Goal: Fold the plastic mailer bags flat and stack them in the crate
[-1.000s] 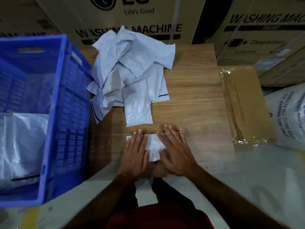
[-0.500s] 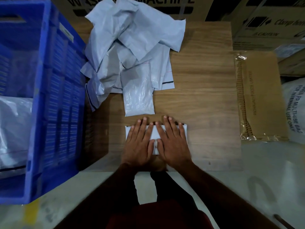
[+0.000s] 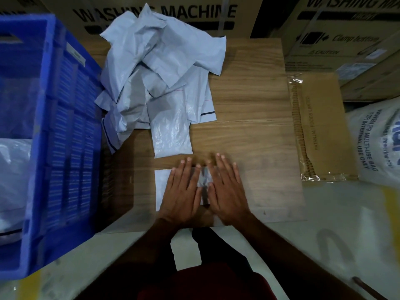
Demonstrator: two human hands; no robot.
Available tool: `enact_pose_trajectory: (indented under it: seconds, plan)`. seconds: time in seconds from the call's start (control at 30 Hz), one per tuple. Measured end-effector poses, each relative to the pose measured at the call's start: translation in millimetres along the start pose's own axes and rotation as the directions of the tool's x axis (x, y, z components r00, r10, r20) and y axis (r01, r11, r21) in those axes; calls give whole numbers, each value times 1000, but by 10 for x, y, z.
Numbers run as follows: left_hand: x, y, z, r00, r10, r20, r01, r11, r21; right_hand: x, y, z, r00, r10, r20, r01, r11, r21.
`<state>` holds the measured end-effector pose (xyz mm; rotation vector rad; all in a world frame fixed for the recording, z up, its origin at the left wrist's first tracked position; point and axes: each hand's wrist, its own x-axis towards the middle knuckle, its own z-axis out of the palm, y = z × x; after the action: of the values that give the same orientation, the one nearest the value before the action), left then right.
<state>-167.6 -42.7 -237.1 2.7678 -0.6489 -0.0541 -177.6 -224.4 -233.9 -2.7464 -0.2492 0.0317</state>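
Left hand: my left hand (image 3: 183,192) lies palm down, fingers straight and slightly spread, flat on the folded mailer (image 3: 162,187); it grips nothing.
Right hand: my right hand (image 3: 227,191) lies palm down just beside the left, at its 3 o'clock, fingers straight and slightly apart, holding nothing; its inner edge is on the mailer's right end, the rest over the bare wood.
Folded mailer: a small white rectangle at the near edge of the wooden board (image 3: 249,105); its left part shows bare at 9 o'clock of my left hand, and a crinkled strip shows between the two hands.
Loose pile: unfolded grey-white mailer bags (image 3: 155,72) heaped at 12 o'clock from my hands; the nearest bag's lower edge lies just short of my left fingertips (image 3: 189,159), apart from them.
Crate: the blue crate (image 3: 60,148) stands at 9 o'clock, against the board's left side, with pale plastic bags (image 3: 13,180) inside.
Right of the board: a flat cardboard piece in clear wrap (image 3: 320,126) at 2 o'clock, and beyond it a white woven sack (image 3: 376,144) with printed text.
Behind: cartons (image 3: 151,16) printed "WASHING MACHINE" at 12 o'clock.
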Motion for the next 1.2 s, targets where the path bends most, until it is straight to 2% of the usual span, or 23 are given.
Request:
enact_pose_trajectory:
  seconds: [0.1,0.23,0.33,0.5,0.67,0.83,0.9,1.03,1.13,1.2]
  plan:
    - [95,148,106,997,58,59,-58,998,4,-56,172,-12,994,109,-11,-109,993,-35]
    - [109,124,153,995,31,97,-34,999,25,-53,255,81,997,66,41,-63,995,-73]
    - [120,159,87,994,31,105,-30,999,-17,-61,202,47,996,86,15,-85,993,-80]
    - [-134,-262,-96,988,-157,-17,157,988,13,-20,-98,11,999,-43,-29,42,998,-56]
    - [-199,-411,-32,993,-109,55,108,994,25,30,-165,184,998,-33,46,36,998,-52]
    - [-174,-377,-67,992,-117,54,113,991,78,39,-168,186,996,-47,82,55,993,-103]
    - [-191,-396,-112,996,-76,44,72,995,72,56,-191,159,994,-51,99,61,994,-93]
    - [-288,-555,-155,963,221,152,-221,975,-13,-133,-45,17,994,-80,76,82,996,-22]
    - [-198,-589,-163,952,262,159,-270,963,28,-388,105,-85,974,-174,142,184,981,-56]
    - [-127,-567,-250,953,267,145,-277,959,57,-428,112,-66,968,-183,171,206,970,-131]
